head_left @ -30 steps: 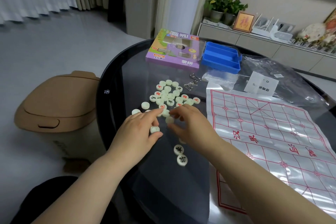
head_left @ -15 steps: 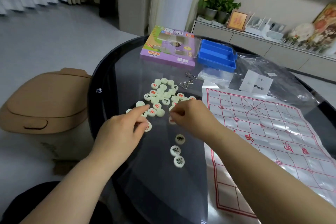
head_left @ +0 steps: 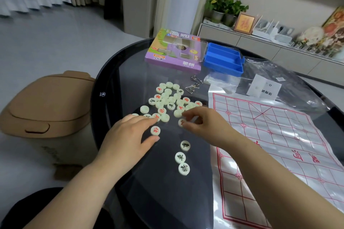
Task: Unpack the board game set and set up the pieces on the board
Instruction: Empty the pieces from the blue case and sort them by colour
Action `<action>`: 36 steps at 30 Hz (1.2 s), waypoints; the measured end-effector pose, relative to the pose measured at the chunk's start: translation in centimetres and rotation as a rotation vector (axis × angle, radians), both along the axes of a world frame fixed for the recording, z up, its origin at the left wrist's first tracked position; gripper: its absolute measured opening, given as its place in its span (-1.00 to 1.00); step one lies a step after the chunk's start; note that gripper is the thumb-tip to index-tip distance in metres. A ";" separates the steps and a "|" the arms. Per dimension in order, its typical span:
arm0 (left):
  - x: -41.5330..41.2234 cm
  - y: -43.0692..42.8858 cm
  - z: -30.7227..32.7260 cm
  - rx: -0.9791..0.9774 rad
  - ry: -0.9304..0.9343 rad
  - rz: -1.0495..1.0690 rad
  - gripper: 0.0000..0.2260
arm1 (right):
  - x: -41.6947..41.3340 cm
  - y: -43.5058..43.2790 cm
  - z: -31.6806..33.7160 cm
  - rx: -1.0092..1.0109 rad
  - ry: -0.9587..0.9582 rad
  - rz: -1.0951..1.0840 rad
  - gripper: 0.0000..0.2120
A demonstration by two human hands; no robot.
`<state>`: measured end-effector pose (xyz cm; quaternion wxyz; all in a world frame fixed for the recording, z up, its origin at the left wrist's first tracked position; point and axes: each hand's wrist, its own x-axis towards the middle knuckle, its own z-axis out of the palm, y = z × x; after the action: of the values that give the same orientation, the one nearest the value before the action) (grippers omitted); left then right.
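Round cream game pieces [head_left: 169,100] with red or black characters lie in a heap on the black glass table [head_left: 130,72]. My left hand [head_left: 130,135] rests beside the heap with its fingers spread. A red-marked piece [head_left: 155,130] lies face up between its thumb and index finger, the thumb tip at its edge. My right hand [head_left: 204,126] pinches another red-marked piece [head_left: 181,122] at its fingertips, just off the table. Three black-marked pieces [head_left: 180,157] lie in a row nearer to me. The board sheet [head_left: 279,135], white with red lines, lies flat on the right.
A purple game box [head_left: 175,52] and a blue tray [head_left: 223,59] stand at the table's far side. Metal wire puzzles [head_left: 193,85] and a clear plastic bag [head_left: 290,87] lie behind the board. A beige lidded bin [head_left: 46,102] stands on the floor at left.
The piece at my left hand now shows its red face and my fingers have spread from it. A third black piece has joined the near row. My right hand has picked a red piece.
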<state>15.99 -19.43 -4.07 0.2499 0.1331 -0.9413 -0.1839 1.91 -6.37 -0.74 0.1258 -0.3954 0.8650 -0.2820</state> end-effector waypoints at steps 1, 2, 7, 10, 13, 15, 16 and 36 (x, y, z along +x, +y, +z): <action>-0.2 0.0 -0.2 -0.048 0.014 -0.011 -0.70 | 0.1 0.1 -0.1 0.010 0.037 0.016 -0.73; -0.3 0.0 -0.3 -0.067 0.033 -0.023 -0.71 | 0.2 0.1 -0.1 0.028 0.072 0.028 -0.73; -0.8 0.4 -0.3 -0.065 0.028 -0.050 -0.76 | 0.7 -0.3 0.0 0.109 0.176 0.072 -0.80; -0.7 -0.2 0.2 -0.002 0.048 -0.018 -0.74 | 0.7 -0.2 0.0 0.103 0.183 0.069 -0.72; -1.2 -2.6 1.4 0.096 0.147 0.122 -0.74 | 1.0 -0.3 0.1 0.039 0.139 0.103 -0.71; -2.3 -4.7 2.0 0.148 0.180 0.230 -0.73 | 1.4 -0.6 -0.2 0.059 0.143 0.126 -0.67; -3.0 -5.6 2.0 0.167 0.174 0.265 -0.73 | 1.6 -0.9 -0.3 0.079 0.156 0.129 -0.66; -4.5 -9.9 0.6 0.392 0.110 0.253 -0.97 | -1.9 -14.1 -1.0 0.040 0.297 0.088 -0.78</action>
<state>11.49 -29.33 -3.50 0.2912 0.2857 -0.8485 -0.3372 -0.04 -20.44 -1.69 0.0165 -0.4679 0.8613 -0.1975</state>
